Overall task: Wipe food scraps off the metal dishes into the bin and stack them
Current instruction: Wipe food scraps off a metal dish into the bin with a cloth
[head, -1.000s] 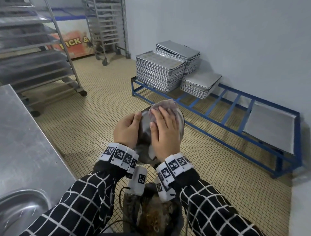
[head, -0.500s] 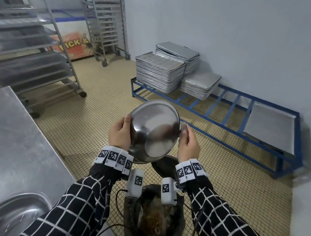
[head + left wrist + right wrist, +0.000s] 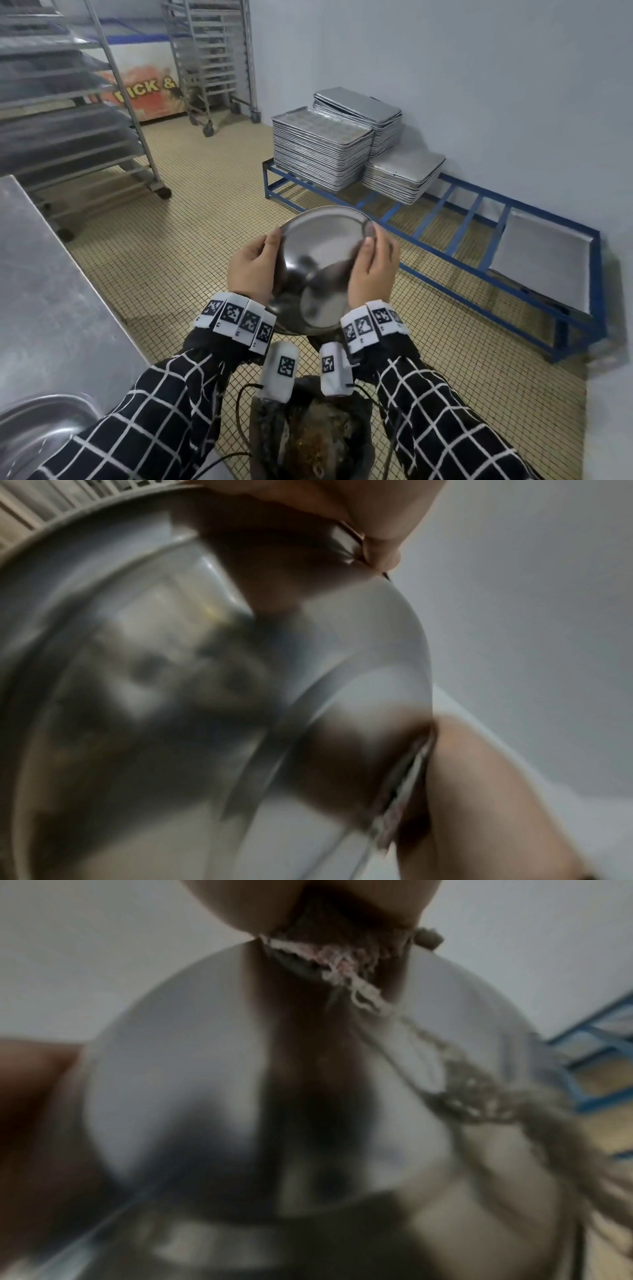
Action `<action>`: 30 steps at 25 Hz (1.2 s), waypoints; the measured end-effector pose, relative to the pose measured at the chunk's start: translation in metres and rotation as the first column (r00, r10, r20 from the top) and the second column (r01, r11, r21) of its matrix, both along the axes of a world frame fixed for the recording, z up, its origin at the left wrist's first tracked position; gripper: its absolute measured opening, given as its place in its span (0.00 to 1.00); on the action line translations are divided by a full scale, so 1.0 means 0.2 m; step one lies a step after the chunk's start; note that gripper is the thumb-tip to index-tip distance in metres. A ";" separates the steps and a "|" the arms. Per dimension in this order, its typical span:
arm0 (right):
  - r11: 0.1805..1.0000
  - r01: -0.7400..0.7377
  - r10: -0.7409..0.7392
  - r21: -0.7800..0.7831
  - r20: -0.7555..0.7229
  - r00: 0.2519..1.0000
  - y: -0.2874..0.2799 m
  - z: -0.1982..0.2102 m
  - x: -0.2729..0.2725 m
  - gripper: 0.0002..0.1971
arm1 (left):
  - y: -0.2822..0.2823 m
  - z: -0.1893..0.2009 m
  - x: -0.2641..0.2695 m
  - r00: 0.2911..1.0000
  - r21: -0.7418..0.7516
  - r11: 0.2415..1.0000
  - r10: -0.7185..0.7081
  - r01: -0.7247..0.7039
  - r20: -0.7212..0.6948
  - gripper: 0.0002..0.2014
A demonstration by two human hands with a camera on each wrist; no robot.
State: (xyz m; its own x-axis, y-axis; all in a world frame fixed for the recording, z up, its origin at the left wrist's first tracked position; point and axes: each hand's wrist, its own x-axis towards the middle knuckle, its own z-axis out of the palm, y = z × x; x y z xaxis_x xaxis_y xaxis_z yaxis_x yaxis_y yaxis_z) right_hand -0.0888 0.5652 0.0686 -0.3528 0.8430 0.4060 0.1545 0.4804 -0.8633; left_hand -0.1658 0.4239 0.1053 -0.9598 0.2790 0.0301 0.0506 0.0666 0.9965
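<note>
Here, in the head view, the person holds a round metal dish (image 3: 318, 260) up in both hands, tilted with its inside facing them. The left hand (image 3: 255, 269) grips the rim at 9 o'clock, its thumb over the edge; its other fingers are hidden behind the dish. The right hand (image 3: 373, 270) grips the rim at 3 o'clock, fingers curled and close together. The dish is right above the dark bin (image 3: 310, 435), which has brown scraps inside. A steel table (image 3: 51, 291) sits at 9 o'clock. At 1 o'clock, 3 stacks of metal trays (image 3: 320, 150) rest on a blue rack (image 3: 462, 240). A wheeled shelf rack (image 3: 68, 120) stands at 11 o'clock.

In the left wrist view, the blurry dish (image 3: 205, 696) fills most of the picture. A fingertip (image 3: 380, 547) presses on its rim at 1 o'clock. The right hand (image 3: 486, 804) shows at 4 o'clock, with a frayed cloth (image 3: 400, 791) squeezed between it and the rim.

In the right wrist view, the dish (image 3: 274, 1083) is in the middle. At 12 o'clock, the right hand (image 3: 308, 901) pinches the cloth (image 3: 335, 961) against the rim. Loose threads hang toward 4 o'clock.
</note>
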 end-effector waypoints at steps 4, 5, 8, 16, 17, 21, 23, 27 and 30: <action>0.788 -0.011 0.004 -0.616 -0.013 1.000 0.06 -0.10 0.15 0.19 | -0.02 -0.03 -0.02 0.996 0.039 0.997 0.059 -0.062 0.063 0.18; 0.739 -0.036 0.022 -0.673 -0.030 0.999 0.07 -0.11 0.17 0.17 | -0.02 -0.03 -0.02 0.994 0.053 0.995 0.082 -0.086 0.067 0.18; 0.797 -0.030 -0.021 -0.604 -0.077 0.997 0.09 -0.07 0.20 0.14 | -0.02 -0.05 -0.01 0.994 0.064 0.993 0.094 -0.098 0.058 0.16; 0.904 -0.410 0.321 0.119 0.442 0.837 0.25 0.16 0.23 0.11 | 0.00 -0.11 0.02 0.942 -0.205 0.930 -0.326 0.305 -0.075 0.12; 0.868 -0.466 0.344 0.169 0.473 0.811 0.24 0.17 0.22 0.11 | 0.01 -0.11 0.04 0.926 -0.245 0.907 -0.369 0.342 -0.073 0.10; 0.821 -0.527 0.385 0.218 0.470 0.794 0.17 0.18 0.20 0.11 | 0.01 -0.10 0.06 0.935 -0.289 0.906 -0.345 0.309 -0.083 0.14; 0.855 -0.460 0.344 0.238 0.404 0.848 0.12 0.18 0.20 0.10 | 0.00 -0.11 0.05 0.949 -0.289 0.923 -0.296 0.255 -0.109 0.16; 0.919 -0.294 0.257 0.261 0.170 0.952 -0.08 0.18 0.19 0.14 | 0.00 -0.11 0.04 0.963 -0.301 0.939 -0.221 0.168 -0.152 0.18; 0.815 -0.309 0.158 0.491 0.324 0.933 -0.23 0.08 0.18 0.12 | 0.02 -0.05 0.06 0.974 -0.260 0.957 -0.172 0.130 -0.147 0.18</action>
State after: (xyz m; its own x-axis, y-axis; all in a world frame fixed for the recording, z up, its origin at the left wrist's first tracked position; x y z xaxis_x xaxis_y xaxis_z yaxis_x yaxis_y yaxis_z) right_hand -0.0533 0.5185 0.0845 -0.6651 0.4043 0.6279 0.1564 0.8975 -0.4123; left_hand -0.1539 0.4286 0.0949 -0.8933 0.4388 0.0973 0.2424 0.2880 0.9264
